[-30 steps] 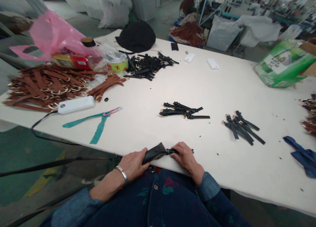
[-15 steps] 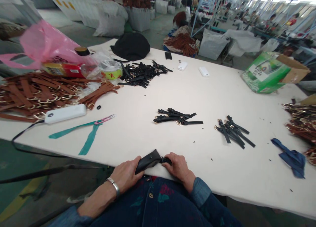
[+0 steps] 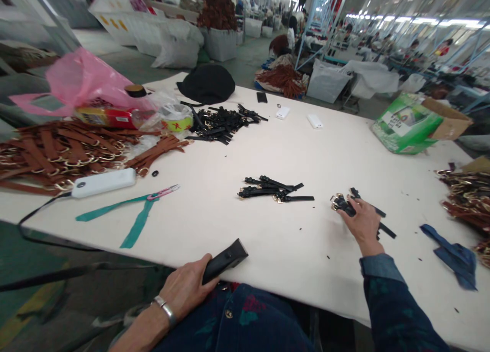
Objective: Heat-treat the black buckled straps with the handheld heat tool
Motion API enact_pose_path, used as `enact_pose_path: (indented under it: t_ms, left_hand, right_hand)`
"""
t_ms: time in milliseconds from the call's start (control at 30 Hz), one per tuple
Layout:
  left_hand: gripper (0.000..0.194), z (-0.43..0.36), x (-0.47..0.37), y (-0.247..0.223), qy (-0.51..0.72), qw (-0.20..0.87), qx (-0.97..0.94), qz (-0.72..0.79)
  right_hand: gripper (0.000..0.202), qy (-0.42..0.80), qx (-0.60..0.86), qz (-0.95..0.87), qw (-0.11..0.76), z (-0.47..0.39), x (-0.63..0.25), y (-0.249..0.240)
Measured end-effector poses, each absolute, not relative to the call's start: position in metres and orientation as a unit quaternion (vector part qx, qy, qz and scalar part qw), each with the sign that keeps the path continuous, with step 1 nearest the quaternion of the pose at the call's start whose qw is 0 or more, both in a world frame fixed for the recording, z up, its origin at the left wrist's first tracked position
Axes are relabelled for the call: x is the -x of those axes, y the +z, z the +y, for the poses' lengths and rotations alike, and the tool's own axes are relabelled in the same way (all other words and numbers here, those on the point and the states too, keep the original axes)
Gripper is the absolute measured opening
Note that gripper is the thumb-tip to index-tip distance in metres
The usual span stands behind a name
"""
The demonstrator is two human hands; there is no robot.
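Reaching right, the right hand (image 3: 363,220) now apparently closes on black straps (image 3: 377,221); the left hand (image 3: 187,286) stays clamped on the black tool (image 3: 224,260).

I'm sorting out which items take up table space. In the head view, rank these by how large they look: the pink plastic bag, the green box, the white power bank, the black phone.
1. Pink plastic bag
2. Green box, farther off, so unsure against the bag
3. White power bank
4. Black phone, far away

Right hand (image 3: 363,221) on black straps (image 3: 344,205)
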State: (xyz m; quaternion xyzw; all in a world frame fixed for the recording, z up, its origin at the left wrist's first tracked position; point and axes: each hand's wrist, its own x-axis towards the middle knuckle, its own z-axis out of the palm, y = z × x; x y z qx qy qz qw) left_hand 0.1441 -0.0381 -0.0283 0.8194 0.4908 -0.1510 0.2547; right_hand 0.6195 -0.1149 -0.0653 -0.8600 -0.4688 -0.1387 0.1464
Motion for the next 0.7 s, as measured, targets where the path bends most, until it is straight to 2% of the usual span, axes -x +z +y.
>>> enact_pose_path:
  t_ms: [67, 167, 267, 367, 467, 567, 700]
  left_hand:
    - [0.034, -0.038, -0.144, -0.031, -0.156, 0.253, -0.812, 0.502]
    - [0.040, -0.037, -0.145, -0.034, -0.169, 0.256, -0.802, 0.512]
    - [0.041, -0.037, -0.143, -0.035, -0.172, 0.282, -0.795, 0.509]
    - [0.034, -0.038, -0.138, -0.037, -0.165, 0.315, -0.788, 0.502]
    - [0.027, -0.038, -0.132, -0.039, -0.157, 0.339, -0.779, 0.503]
    - [0.023, -0.037, -0.128, -0.038, -0.148, 0.350, -0.774, 0.506]
    - [0.030, -0.035, -0.120, -0.029, -0.133, 0.355, -0.775, 0.505]
  right_hand:
    - [0.052, -0.152, 0.861, -0.471, 0.121, -0.104, -0.624, -0.067]
    - [0.042, -0.085, 0.809, -0.571, 0.112, -0.070, -0.587, -0.085]
    - [0.041, -0.020, 0.750, -0.645, 0.145, -0.033, -0.541, -0.104]
    - [0.033, -0.001, 0.751, -0.636, 0.177, -0.011, -0.517, -0.113]
    - [0.023, 0.016, 0.762, -0.615, 0.201, -0.011, -0.508, -0.115]
    - [0.021, 0.068, 0.739, -0.623, 0.245, -0.027, -0.487, -0.115]
    - [0.022, 0.149, 0.686, -0.655, 0.281, -0.062, -0.433, -0.116]
